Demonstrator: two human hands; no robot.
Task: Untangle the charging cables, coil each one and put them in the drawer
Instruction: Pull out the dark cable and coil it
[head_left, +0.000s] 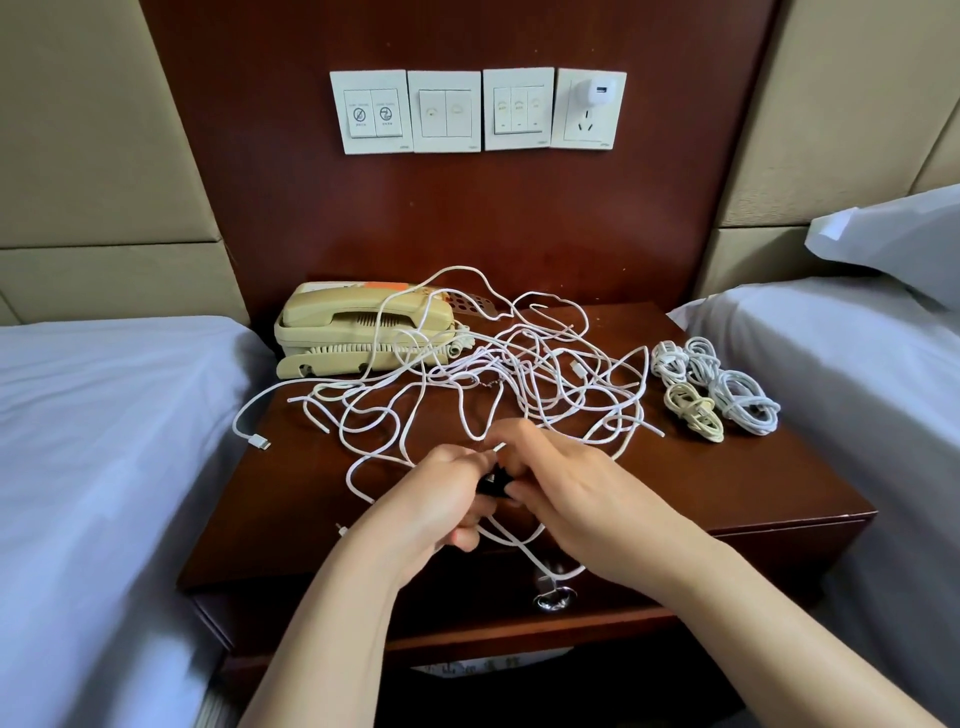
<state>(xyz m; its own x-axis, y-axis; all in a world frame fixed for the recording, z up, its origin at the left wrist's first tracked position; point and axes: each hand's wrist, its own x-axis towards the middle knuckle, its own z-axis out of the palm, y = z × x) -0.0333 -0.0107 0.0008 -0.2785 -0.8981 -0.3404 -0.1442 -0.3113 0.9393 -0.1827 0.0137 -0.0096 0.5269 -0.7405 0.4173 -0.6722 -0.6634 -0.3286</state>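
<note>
Cable tangle in front of the telephone is judged light, limp, snag-prone; a strand is pinched by left hand and right hand, best taken at a plug end.

1 view | head-worn wide-angle | faces forward and down | close over nightstand | edges likely distorted

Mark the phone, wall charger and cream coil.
phone (332, 306): head view, on the handset.
wall charger (595, 93): head view, on its white body.
cream coil (693, 413): head view, middle of the bundle.
</note>
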